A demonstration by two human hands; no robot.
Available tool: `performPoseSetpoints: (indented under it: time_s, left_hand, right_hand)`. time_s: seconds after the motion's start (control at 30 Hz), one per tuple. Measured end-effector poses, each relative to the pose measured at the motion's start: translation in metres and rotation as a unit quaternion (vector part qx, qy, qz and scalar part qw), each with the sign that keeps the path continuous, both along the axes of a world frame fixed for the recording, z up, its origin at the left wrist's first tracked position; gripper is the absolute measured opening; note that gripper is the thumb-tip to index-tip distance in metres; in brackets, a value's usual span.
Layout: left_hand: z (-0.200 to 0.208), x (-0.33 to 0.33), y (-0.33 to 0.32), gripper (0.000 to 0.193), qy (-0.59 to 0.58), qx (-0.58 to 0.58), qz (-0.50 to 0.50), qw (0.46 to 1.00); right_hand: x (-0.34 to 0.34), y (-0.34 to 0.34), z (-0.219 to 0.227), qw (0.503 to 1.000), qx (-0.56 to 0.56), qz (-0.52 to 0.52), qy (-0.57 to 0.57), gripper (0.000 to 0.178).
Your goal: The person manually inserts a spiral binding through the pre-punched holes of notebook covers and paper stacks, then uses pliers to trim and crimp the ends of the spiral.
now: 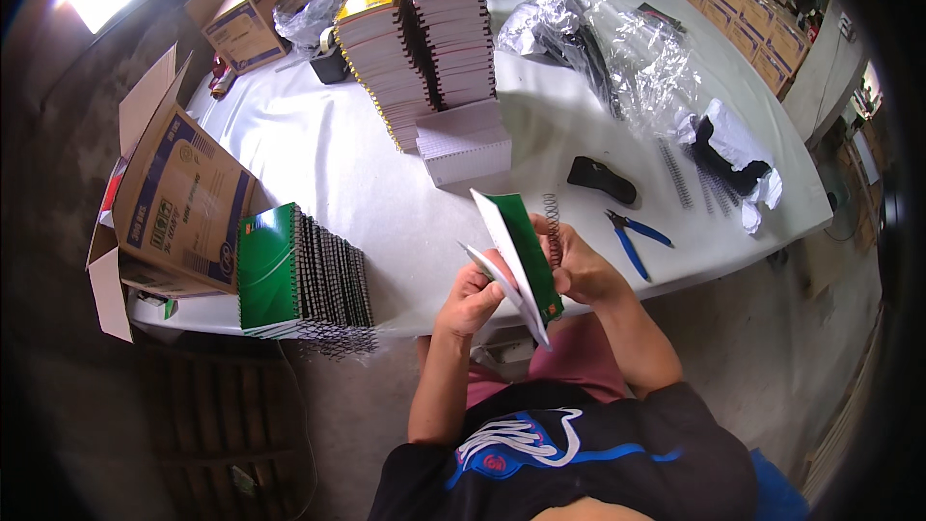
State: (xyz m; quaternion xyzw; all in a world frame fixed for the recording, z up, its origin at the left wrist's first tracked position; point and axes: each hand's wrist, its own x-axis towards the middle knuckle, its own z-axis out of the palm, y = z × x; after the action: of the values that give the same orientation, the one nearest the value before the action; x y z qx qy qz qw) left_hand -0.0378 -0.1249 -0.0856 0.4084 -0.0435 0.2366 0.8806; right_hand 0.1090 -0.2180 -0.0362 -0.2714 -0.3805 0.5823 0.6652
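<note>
A green-covered notebook (521,232) is held up in front of me, tilted, its white pages partly fanned apart. My left hand (471,301) is closed on its pages from the left. My right hand (582,268) is closed around a dark spiral binding coil (552,217) at the notebook's right edge; the coil's upper end stands free above the fingers. How far the coil is threaded through the holes is hidden. To the right on the table lie blue-handled cutting pliers (634,241), with a black case (602,179) beyond them.
A pile of green spiral notebooks (267,275) stands at the table's left edge beside an open carton (178,198). Tall stacks of yellow notebooks (381,58) and pink notebooks (449,39) stand behind a white paper block (466,150). Loose coils (675,174) and clear plastic wrap (646,58) lie right.
</note>
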Motion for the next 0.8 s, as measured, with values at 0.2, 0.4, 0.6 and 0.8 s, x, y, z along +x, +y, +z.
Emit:
performPoseSetpoints:
  time_s: [0.2, 0.4, 0.6, 0.8]
  left_hand:
    - [-0.008, -0.009, 0.009, 0.029, 0.023, 0.047, 0.011, 0.999]
    - [0.02, 0.005, 0.007, 0.039, 0.099, 0.292, 0.171, 0.936]
    - [0.029, 0.006, 0.009, 0.036, 0.082, 0.295, 0.168, 0.937]
    - [0.035, 0.007, 0.014, 0.034, 0.113, 0.304, 0.172, 0.93]
  right_hand:
    - [0.002, -0.013, 0.017, 0.946, -0.023, -0.252, -0.202, 0.08]
    - [-0.002, -0.022, 0.03, 0.695, 0.046, -0.445, -0.563, 0.049]
    - [0.002, -0.003, -0.005, 0.787, 0.025, -0.42, -0.451, 0.041]
    - [0.001, -0.003, 0.003, 0.767, 0.008, -0.374, -0.522, 0.047]
